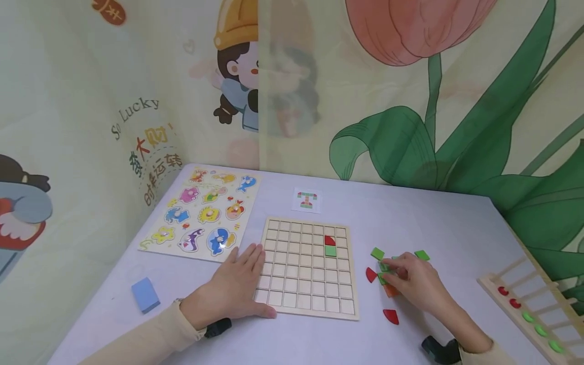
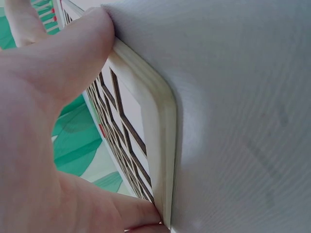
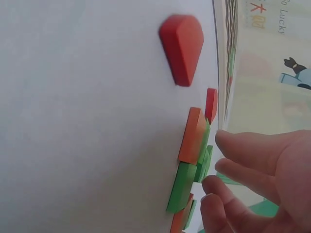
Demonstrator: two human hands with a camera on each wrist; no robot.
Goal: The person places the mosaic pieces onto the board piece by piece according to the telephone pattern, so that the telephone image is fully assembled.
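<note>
A square wooden grid board [image 1: 310, 315] lies flat on the table. In its upper right part a red quarter-round piece [image 1: 329, 240] sits directly above a green square [image 1: 330, 251]. My left hand [image 1: 237, 284] is spread against the board's left side, thumb at the near edge; the left wrist view shows thumb and fingers on the wooden frame [image 2: 163, 126]. Over the loose tiles right of the board hovers my right hand [image 1: 417, 281], thumb and fingers apart. Beneath its fingertips are green tiles [image 3: 182, 187] and an orange tile [image 3: 193, 133]; its palm hides part of the pile.
A small pattern card [image 1: 307, 200] lies behind the board. At the left are an animal knob puzzle [image 1: 198, 213] and a blue block [image 1: 146, 295]. Loose red quarter-round pieces [image 1: 391, 317] lie near the right hand. A wooden rack [image 1: 524, 314] with red and green rounds stands far right.
</note>
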